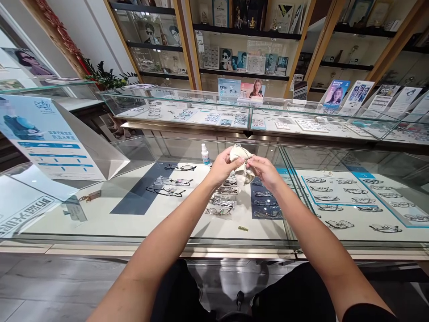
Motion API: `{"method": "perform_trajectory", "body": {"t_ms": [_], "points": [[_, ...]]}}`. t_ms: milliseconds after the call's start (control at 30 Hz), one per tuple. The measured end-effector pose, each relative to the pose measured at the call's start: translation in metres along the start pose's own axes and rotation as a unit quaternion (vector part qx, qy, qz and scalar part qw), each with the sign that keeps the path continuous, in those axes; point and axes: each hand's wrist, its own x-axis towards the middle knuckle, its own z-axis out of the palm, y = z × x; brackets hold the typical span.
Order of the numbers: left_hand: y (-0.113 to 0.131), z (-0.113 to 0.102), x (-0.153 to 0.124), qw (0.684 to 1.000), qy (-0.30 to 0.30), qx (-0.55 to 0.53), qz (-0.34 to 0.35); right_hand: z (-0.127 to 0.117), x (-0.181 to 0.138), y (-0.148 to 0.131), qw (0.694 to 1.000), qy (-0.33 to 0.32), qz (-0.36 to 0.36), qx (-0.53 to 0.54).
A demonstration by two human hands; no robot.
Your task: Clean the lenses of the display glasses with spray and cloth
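Observation:
Both my hands meet above the glass display counter (100,210), holding a pale cream cloth (240,157) between them. My left hand (224,166) is closed on the cloth's upper part, thumb pressed onto it. My right hand (263,169) pinches the cloth's right side from below. Something small seems wrapped inside the cloth; I cannot make out what. A small white spray bottle (205,154) with a blue label stands on the glass just left of my left hand.
Several pairs of glasses (167,189) lie in rows inside the case below. A folded blue-and-white sign (50,138) stands at the left. A second glass counter (248,114) and wall shelves (244,33) with pictures lie beyond.

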Motion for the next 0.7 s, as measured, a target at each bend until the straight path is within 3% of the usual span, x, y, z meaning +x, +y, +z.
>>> {"method": "perform_trajectory", "body": {"t_ms": [333,700], "points": [[-0.011,0.006,-0.002,0.994,0.089,0.037,0.045,0.011,-0.002,0.015,0.998,-0.048,0.022,-0.020],[-0.002,0.000,0.001,0.999,0.034,0.018,0.010,0.005,-0.001,0.012,0.999,-0.008,0.030,0.029]]}}
